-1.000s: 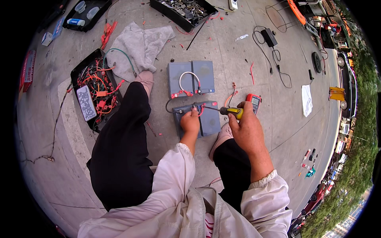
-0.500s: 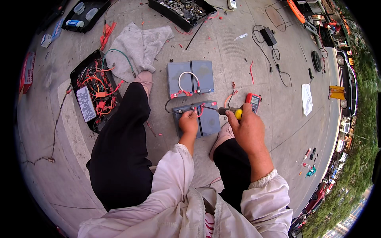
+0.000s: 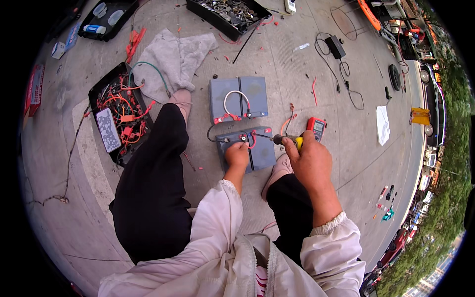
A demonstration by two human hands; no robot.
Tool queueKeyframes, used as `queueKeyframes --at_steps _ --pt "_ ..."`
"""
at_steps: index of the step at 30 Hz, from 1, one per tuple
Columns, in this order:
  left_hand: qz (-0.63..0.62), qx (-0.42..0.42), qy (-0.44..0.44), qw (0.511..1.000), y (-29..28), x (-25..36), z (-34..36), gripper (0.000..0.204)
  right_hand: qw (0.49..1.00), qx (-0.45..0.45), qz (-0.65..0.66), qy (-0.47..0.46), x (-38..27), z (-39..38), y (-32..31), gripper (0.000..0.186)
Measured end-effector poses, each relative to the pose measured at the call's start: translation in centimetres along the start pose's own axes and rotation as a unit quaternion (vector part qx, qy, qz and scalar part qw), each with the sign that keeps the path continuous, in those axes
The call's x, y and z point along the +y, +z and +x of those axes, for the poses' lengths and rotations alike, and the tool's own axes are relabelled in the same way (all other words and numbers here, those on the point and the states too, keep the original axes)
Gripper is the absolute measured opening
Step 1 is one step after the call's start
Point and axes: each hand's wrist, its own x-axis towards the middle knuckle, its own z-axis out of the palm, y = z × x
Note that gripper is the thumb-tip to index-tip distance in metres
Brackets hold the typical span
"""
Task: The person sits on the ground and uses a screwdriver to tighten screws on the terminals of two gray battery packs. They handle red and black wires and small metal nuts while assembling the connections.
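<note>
Two pairs of grey block batteries stand on the ground between my feet, a far pair (image 3: 232,94) and a near pair (image 3: 262,157). My left hand (image 3: 237,157) rests on the near pair, its thumb and finger pinched beside a terminal where a short red cable (image 3: 253,142) begins. What lies between those fingertips is hidden. In my right hand (image 3: 312,161) is a screwdriver (image 3: 279,139) with a black and yellow handle, its shaft pointing left over the near pair's right battery. A black cable (image 3: 209,132) links the two pairs, and a white cable (image 3: 228,95) arches over the far one.
A red multimeter (image 3: 316,126) lies just beyond my right hand. To the left sits a black tray (image 3: 94,89) full of cables, near a grey cloth (image 3: 170,57). A black box of metal parts (image 3: 210,19) stands farther off. At right lies a black power adapter (image 3: 335,46).
My left fingertips have slid slightly down and right, off the terminal top, so more of it shows. The screwdriver has shifted only a little in my right hand.
</note>
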Motion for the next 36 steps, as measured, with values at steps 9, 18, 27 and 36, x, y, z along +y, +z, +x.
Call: queueKeyframes --at_steps 9,18,27,36 --pt "-0.045 0.037 0.017 0.998 0.1 0.3 0.1 0.021 1.000 0.005 0.015 -0.006 -0.7 0.2 -0.1 0.035" --pt "-0.026 0.021 0.028 0.999 -0.3 0.5 -0.3 0.019 0.988 -0.010 0.137 -0.074 -0.7 -0.3 0.2 0.034" --pt "-0.024 0.012 0.023 0.999 -0.4 0.5 -0.1 0.018 0.986 0.082 0.137 -0.052 -1.6 -0.7 2.1 0.037" --pt "-0.021 0.015 0.024 0.999 -0.5 0.4 0.1 0.019 0.980 0.083 0.181 -0.008 -2.2 -0.9 2.0 0.033"
